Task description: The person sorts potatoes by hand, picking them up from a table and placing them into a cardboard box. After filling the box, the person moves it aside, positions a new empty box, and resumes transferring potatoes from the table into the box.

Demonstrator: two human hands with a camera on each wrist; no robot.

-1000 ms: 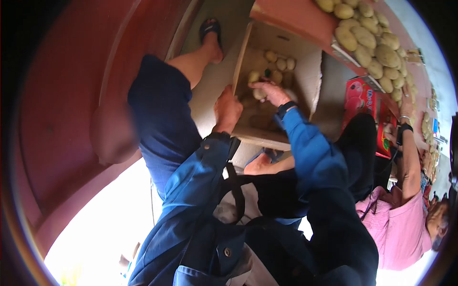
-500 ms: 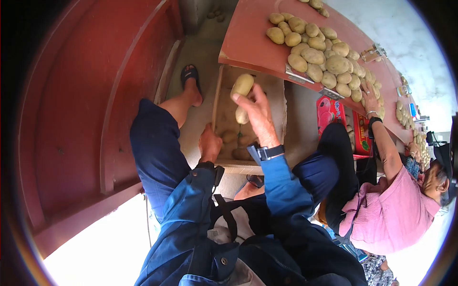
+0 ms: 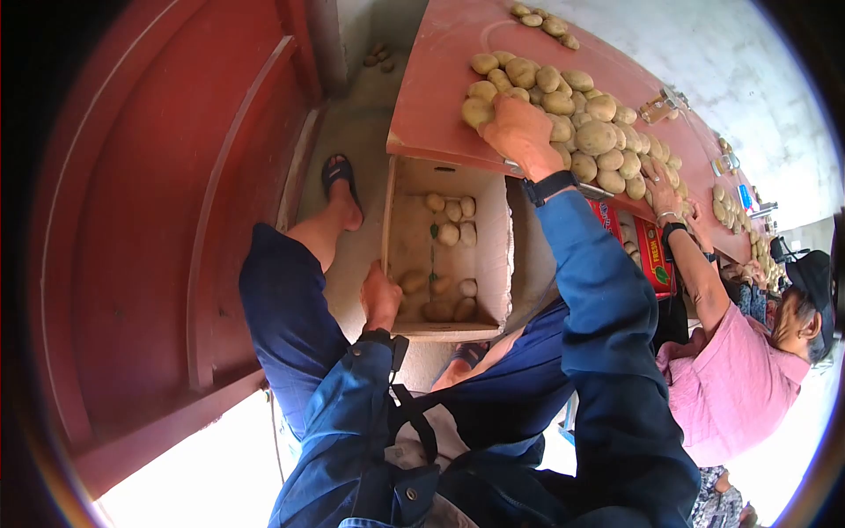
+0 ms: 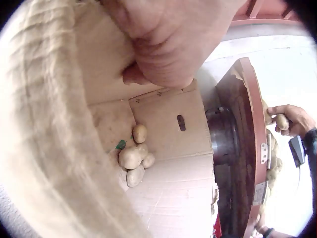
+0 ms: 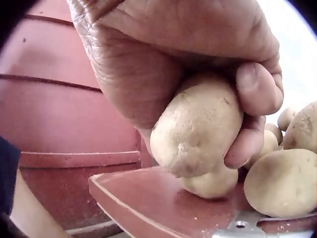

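Observation:
My right hand is over the near left end of the potato pile on the red tabletop. In the right wrist view its fingers curl round a potato, and another potato shows just beneath. My left hand grips the left wall of an open cardboard box; its thumb shows inside the wall in the left wrist view. Several potatoes and bits of green leaf lie on the box floor.
Beside me a person in a pink shirt rests a hand on the pile. A red printed carton stands below the table edge. A red door is at the left, and a few potatoes lie on the floor beyond.
My right hand has risen from the box with potatoes and moved right and away to the tabletop pile. My left hand stays on the box wall. The head view has shifted.

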